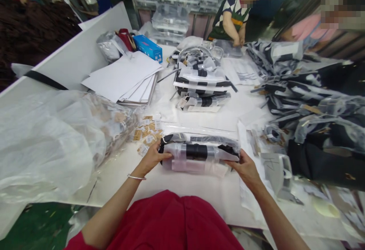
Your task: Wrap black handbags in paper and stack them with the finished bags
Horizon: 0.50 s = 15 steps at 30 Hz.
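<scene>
Right in front of me is a black handbag (pixel 196 151), partly wrapped in clear plastic and white film. My left hand (pixel 155 155) grips its left end, thumb on the near side. At the other end, my right hand (pixel 244 166) holds the lower right corner. The undersides of both hands' grips are hidden by the bag. Cardboard tags with strings (pixel 148 132) lie on the table just beyond my left hand. Farther back stands another wrapped bag (pixel 203 102), with more wrapped black bags (pixel 202 77) behind it.
Crumpled clear plastic bags (pixel 57 143) cover the table's left. Behind them are white sheets (pixel 125 77) and a blue box (pixel 147 48). Many black bags (pixel 319 151) are piled at right, near a tape dispenser (pixel 278 176). A co-worker (pixel 232 14) is at the far side.
</scene>
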### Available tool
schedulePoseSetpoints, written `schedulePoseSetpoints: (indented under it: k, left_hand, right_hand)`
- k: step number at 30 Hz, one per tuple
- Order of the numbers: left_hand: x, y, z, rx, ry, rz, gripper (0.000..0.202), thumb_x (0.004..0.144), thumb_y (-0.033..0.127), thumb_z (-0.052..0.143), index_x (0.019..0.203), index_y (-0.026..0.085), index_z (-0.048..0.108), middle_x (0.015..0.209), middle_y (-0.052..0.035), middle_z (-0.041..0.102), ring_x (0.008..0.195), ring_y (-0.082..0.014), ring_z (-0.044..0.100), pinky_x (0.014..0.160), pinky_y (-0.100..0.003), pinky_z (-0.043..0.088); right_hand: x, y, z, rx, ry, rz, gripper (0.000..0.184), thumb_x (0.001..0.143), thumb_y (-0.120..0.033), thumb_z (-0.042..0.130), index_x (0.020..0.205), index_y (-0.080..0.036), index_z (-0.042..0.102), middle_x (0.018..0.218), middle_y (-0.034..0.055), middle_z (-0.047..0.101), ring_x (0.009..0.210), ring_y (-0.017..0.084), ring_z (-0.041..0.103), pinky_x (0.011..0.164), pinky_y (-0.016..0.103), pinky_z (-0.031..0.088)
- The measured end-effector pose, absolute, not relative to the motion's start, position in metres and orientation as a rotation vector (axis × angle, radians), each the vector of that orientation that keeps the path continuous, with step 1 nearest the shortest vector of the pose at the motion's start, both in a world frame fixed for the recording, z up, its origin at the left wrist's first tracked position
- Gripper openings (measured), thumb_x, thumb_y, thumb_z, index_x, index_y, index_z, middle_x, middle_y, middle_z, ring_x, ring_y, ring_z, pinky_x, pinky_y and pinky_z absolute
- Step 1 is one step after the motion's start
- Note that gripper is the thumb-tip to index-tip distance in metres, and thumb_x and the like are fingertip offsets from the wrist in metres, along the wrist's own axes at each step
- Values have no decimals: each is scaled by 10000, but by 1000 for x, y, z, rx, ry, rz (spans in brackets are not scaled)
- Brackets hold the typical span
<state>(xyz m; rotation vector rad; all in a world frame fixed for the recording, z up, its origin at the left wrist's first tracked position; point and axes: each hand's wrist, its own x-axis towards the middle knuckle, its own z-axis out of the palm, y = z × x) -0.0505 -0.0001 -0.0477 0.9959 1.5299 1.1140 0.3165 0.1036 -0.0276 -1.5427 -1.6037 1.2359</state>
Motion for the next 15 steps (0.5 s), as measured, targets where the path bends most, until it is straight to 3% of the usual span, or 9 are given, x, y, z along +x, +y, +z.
schedulePoseSetpoints:
  k: [6, 10, 15]
  left_hand:
    - [-53, -23, -28, 1002, 1654, 1278, 507, 596, 393, 822, 1007, 158, 642, 971, -71, 714, 916, -259, 660, 875, -411, 542]
    - [-50, -35, -25, 1021, 1737, 1410, 451, 622, 480, 790, 937, 188, 652, 1033, -93, 717, 1017, -298, 646, 972, -481, 499]
    - [-51, -40, -38, 1001, 1843, 1464, 466, 622, 492, 788, 957, 198, 650, 1081, -108, 705, 1081, -315, 627, 1017, -490, 472]
  right_hand:
    - [310, 87, 10, -1271, -1858, 808, 335, 715, -378, 762, 989, -223, 646, 963, 61, 707, 898, 248, 658, 831, 408, 545]
    - [301, 81, 22, -989, -1939, 689, 257, 773, -262, 733, 1001, -247, 616, 1111, 96, 678, 1050, 265, 632, 912, 456, 521]
    - [289, 82, 15, -910, -1994, 593, 181, 811, -204, 674, 969, -244, 596, 1089, 103, 681, 1045, 259, 626, 908, 477, 516]
